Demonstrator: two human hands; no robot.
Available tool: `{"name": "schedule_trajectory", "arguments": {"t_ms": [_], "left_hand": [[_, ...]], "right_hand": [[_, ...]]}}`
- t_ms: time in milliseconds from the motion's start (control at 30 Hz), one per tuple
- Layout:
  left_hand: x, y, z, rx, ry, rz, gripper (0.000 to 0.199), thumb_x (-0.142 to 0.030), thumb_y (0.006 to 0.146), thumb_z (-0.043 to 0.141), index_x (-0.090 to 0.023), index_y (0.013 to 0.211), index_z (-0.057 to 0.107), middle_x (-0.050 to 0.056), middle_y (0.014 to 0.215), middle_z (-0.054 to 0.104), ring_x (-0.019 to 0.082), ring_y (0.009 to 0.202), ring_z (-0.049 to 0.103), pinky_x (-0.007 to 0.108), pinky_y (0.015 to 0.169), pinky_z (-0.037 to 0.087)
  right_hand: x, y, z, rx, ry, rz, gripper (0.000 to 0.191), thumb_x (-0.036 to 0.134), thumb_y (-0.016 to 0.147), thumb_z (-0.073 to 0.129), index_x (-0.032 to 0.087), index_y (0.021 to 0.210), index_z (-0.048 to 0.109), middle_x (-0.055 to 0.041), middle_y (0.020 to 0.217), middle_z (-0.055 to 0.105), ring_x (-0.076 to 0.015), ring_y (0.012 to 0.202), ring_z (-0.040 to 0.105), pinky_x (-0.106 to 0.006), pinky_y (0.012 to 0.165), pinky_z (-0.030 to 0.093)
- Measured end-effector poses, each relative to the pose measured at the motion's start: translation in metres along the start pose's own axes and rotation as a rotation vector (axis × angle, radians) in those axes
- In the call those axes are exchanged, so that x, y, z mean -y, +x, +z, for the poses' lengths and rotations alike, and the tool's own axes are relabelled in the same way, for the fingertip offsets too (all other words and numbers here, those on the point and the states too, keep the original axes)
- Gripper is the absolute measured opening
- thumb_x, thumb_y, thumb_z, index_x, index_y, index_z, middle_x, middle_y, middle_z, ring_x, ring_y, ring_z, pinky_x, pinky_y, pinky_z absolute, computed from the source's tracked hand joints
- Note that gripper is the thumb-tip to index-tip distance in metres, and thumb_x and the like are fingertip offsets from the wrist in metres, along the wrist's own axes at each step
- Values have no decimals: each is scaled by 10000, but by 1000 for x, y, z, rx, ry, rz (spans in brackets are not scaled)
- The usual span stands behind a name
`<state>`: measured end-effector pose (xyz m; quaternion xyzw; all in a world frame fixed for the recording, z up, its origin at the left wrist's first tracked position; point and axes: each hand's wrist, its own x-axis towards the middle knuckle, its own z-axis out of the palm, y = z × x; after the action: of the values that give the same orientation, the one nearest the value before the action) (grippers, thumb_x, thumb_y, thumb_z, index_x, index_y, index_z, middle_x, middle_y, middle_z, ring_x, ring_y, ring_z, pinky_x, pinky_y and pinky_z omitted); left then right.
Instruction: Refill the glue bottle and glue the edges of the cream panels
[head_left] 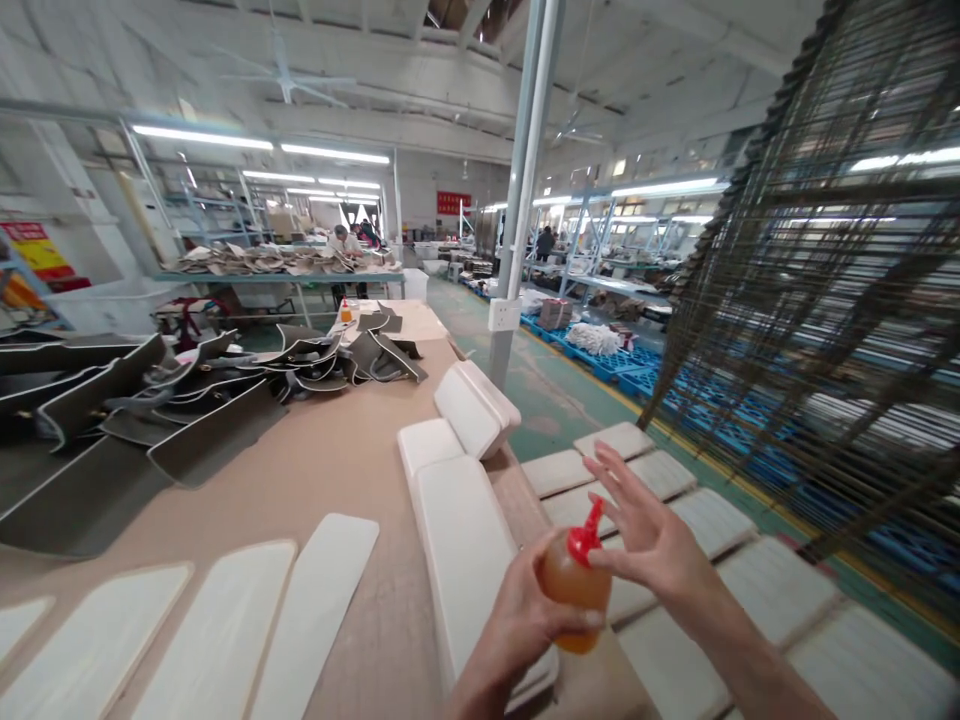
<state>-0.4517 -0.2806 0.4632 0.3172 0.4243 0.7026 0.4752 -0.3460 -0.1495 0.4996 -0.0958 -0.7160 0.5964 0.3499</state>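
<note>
In the head view, my left hand (pixel 517 610) is wrapped around a clear squeeze bottle (pixel 574 585) of amber liquid. The bottle tilts slightly and has a red nozzle cap (pixel 585 540). My right hand (pixel 649 520) is beside the cap, its fingers stretched out and apart. Its thumb appears to touch the cap, while the index finger is close to the nozzle tip. Under and beside my hands lies a stack of white rounded panels (pixel 469 530) on the brown table (pixel 330 440). More white panels (pixel 682 665) lie in rows to the right.
Several pale tapered pieces (pixel 217 625) lie at the table's front left. Dark grey curved pieces with light edges (pixel 217 420) are heaped behind them. Another orange bottle (pixel 346 312) stands farther back. A metal post (pixel 517 220) rises beyond the table, and a wire mesh rack (pixel 832 260) leans at right.
</note>
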Motion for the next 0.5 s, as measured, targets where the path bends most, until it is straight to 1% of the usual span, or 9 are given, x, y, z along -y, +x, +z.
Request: {"name": "schedule_trajectory", "arguments": {"t_ms": [33, 67, 100, 133, 167, 200, 300, 400, 500], "left_hand": [[-4, -3, -3, 7, -24, -5, 604, -158, 432, 852, -126, 997, 638, 13, 877, 608, 141, 773, 500, 215, 660, 368], [-6, -6, -7, -4, -46, -7, 586, -164, 447, 854, -125, 989, 636, 14, 869, 610, 139, 773, 505, 215, 666, 369], [-7, -9, -14, -29, -66, -8, 568, -176, 466, 855, -124, 986, 633, 18, 865, 614, 139, 776, 512, 217, 677, 373], [-7, -12, -21, -58, -87, -9, 553, -195, 492, 852, -123, 992, 629, 24, 866, 619, 141, 778, 519, 222, 690, 378], [-7, -14, -29, -88, -111, -6, 549, -217, 519, 847, -123, 1011, 622, 34, 882, 626, 146, 790, 530, 232, 713, 387], [-7, -15, -35, -110, -133, 0, 555, -232, 538, 842, -123, 1033, 616, 45, 906, 632, 153, 808, 540, 242, 740, 395], [-8, -16, -47, -118, -188, 10, 570, -249, 568, 834, -121, 1075, 609, 81, 985, 641, 180, 870, 566, 276, 811, 411], [-10, -12, -48, -73, -201, 43, 616, -247, 587, 828, -128, 1141, 587, 117, 1091, 631, 243, 1007, 569, 331, 901, 411], [-8, -9, -48, -37, -171, 72, 690, -273, 614, 812, -147, 1233, 532, 135, 1183, 603, 304, 1139, 523, 405, 983, 386]], "right_hand": [[18, 0, -6, -23, 52, -22, 770, 418, 689, 784, 348, 1355, 403, -61, 1516, 237, -301, 1351, 262, -512, 1072, 291], [35, 1, -14, -38, 122, -30, 562, 455, 776, 690, 340, 1290, 494, -75, 1496, 284, -335, 1322, 314, -542, 1029, 352], [50, 1, -22, -127, 124, -79, 468, 430, 813, 646, 342, 1258, 530, -78, 1476, 323, -342, 1300, 352, -530, 1007, 389], [59, 1, -29, -277, 66, -168, 451, 372, 820, 645, 336, 1256, 537, -71, 1485, 305, -333, 1312, 334, -489, 1025, 381], [63, 1, -34, -349, 37, -233, 459, 416, 834, 617, 353, 1278, 518, -73, 1482, 310, -334, 1313, 330, -483, 1032, 368], [59, 0, -35, -350, 43, -220, 550, 435, 834, 614, 396, 1348, 420, -79, 1473, 326, -325, 1323, 314, -498, 1056, 322], [11, -11, -12, -108, 24, -32, 814, 417, 762, 708, 395, 1426, 237, -100, 1487, 291, -340, 1332, 293, -591, 1074, 213], [-55, -26, 35, 157, -84, 128, 950, 457, 722, 734, 316, 1453, 143, -135, 1509, 220, -329, 1351, 253, -566, 1060, 270], [-90, -33, 73, 147, -100, 163, 969, 405, 700, 741, 265, 1458, 154, -140, 1478, 295, -318, 1329, 306, -501, 1068, 294]]}}
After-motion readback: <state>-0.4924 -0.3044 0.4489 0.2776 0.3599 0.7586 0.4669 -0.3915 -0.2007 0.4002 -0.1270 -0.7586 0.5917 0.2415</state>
